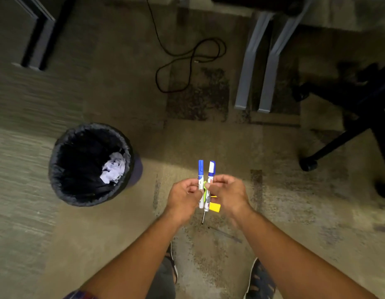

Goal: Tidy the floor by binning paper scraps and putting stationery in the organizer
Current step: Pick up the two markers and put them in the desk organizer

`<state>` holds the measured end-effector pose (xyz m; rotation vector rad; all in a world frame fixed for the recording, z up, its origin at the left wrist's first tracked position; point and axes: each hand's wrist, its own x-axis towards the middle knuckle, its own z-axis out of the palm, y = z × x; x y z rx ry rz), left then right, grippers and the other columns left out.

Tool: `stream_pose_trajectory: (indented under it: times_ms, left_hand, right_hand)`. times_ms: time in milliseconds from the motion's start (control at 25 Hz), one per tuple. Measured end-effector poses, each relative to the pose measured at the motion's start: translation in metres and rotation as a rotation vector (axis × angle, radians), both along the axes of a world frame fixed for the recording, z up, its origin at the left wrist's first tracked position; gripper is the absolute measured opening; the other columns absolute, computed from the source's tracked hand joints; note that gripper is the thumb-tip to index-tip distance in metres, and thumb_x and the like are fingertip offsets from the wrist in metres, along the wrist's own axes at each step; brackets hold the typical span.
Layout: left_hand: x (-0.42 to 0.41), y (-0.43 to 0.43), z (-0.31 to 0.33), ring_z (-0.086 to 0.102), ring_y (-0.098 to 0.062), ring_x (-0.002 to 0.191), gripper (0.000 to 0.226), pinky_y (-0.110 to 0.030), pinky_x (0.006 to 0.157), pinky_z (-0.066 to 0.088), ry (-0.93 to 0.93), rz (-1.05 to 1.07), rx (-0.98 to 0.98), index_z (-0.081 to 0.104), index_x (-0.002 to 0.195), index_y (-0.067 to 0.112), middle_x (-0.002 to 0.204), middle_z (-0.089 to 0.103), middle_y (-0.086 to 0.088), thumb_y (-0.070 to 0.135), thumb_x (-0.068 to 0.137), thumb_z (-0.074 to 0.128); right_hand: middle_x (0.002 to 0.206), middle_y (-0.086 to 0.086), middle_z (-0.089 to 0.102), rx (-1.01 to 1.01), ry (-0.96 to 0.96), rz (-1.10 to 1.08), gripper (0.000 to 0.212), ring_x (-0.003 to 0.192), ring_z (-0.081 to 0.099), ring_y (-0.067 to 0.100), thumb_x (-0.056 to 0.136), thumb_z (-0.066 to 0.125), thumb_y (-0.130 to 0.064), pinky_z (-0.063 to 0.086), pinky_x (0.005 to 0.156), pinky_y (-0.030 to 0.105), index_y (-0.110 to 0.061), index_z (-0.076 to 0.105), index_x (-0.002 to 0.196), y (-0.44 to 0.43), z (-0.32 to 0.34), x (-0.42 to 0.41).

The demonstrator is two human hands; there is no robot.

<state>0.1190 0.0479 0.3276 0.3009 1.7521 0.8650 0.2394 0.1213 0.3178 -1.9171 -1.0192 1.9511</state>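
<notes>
I stand over a carpeted floor with both hands in front of me. My left hand (183, 196) grips a white marker with a blue cap (201, 178), held upright. My right hand (227, 192) grips a second white marker with a blue cap (210, 175), together with a yellow highlighter (214, 207) and a thin dark pen (204, 216) that pokes out below. The two markers stand side by side, almost touching. A black-lined bin (58, 169) stands to my left, with crumpled white paper (114, 168) inside. No organizer is in view.
A black cable (187, 61) loops on the carpet ahead. Grey desk legs (258, 67) stand at upper right, and a black chair base (338, 145) with castors is at the right. Another desk leg (39, 33) is at upper left. My feet (260, 279) are below.
</notes>
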Motion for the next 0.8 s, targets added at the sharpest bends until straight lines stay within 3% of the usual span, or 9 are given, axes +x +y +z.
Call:
stream_pose_trajectory:
  times_ms: [120, 280, 400, 480, 560, 680, 800]
  left_hand:
    - [0.001, 0.01, 0.063, 0.075, -0.029, 0.083, 0.037, -0.058, 0.087, 0.063, -0.025, -0.033, 0.079, 0.079, 0.101, 0.021, 0.085, 0.078, -0.008, -0.01, 0.093, 0.061]
    - [0.003, 0.024, 0.155, 0.075, -0.013, 0.074, 0.041, -0.032, 0.07, 0.065, 0.023, -0.128, 0.158, 0.08, 0.099, 0.027, 0.081, 0.081, 0.0, -0.01, 0.093, 0.064]
    - [0.004, 0.035, 0.215, 0.076, -0.022, 0.084, 0.031, -0.046, 0.083, 0.064, 0.044, -0.166, 0.207, 0.08, 0.113, 0.014, 0.098, 0.082, -0.019, -0.006, 0.094, 0.067]
    - [0.007, 0.043, 0.257, 0.076, -0.024, 0.087, 0.031, -0.048, 0.086, 0.063, 0.034, -0.182, 0.252, 0.081, 0.111, 0.016, 0.098, 0.083, -0.017, -0.005, 0.093, 0.067]
    - [0.011, 0.048, 0.294, 0.077, -0.021, 0.086, 0.037, -0.046, 0.085, 0.064, 0.032, -0.208, 0.304, 0.082, 0.104, 0.025, 0.094, 0.084, -0.009, -0.007, 0.093, 0.067]
    - [0.009, 0.049, 0.345, 0.08, -0.026, 0.09, 0.036, -0.047, 0.085, 0.066, 0.05, -0.226, 0.369, 0.083, 0.101, 0.03, 0.096, 0.084, -0.008, -0.001, 0.088, 0.069]
    - [0.0, 0.047, 0.387, 0.081, -0.018, 0.09, 0.041, -0.034, 0.08, 0.066, 0.122, -0.262, 0.414, 0.082, 0.096, 0.039, 0.093, 0.085, 0.0, 0.0, 0.087, 0.071]
  right_hand:
    - [0.081, 0.012, 0.08, 0.031, 0.082, -0.01, 0.016, 0.064, 0.076, 0.022, 0.083, 0.083, 0.003, 0.065, 0.06, 0.038, -0.007, 0.073, 0.092, 0.011, 0.066, 0.004]
    - [0.072, 0.007, 0.077, 0.073, 0.198, -0.032, 0.015, 0.058, 0.073, 0.02, 0.084, 0.08, 0.005, 0.062, 0.052, 0.034, -0.003, 0.07, 0.091, 0.025, 0.152, 0.01]
    - [0.07, 0.006, 0.077, 0.108, 0.258, -0.034, 0.015, 0.057, 0.073, 0.019, 0.085, 0.079, 0.005, 0.06, 0.05, 0.032, -0.001, 0.069, 0.093, 0.034, 0.211, 0.018]
    - [0.072, 0.008, 0.076, 0.136, 0.277, -0.035, 0.015, 0.057, 0.073, 0.018, 0.085, 0.079, 0.006, 0.059, 0.049, 0.03, 0.001, 0.068, 0.094, 0.039, 0.25, 0.025]
    - [0.078, 0.014, 0.075, 0.172, 0.269, -0.028, 0.017, 0.062, 0.073, 0.02, 0.084, 0.079, 0.007, 0.063, 0.053, 0.038, 0.004, 0.068, 0.097, 0.045, 0.283, 0.03]
    - [0.082, 0.016, 0.078, 0.245, 0.242, -0.002, 0.017, 0.072, 0.075, 0.029, 0.084, 0.08, 0.005, 0.065, 0.073, 0.06, 0.003, 0.07, 0.097, 0.048, 0.332, 0.03]
    - [0.083, 0.015, 0.079, 0.323, 0.197, 0.014, 0.014, 0.077, 0.076, 0.029, 0.084, 0.081, 0.002, 0.064, 0.079, 0.062, -0.003, 0.073, 0.094, 0.045, 0.377, 0.022]
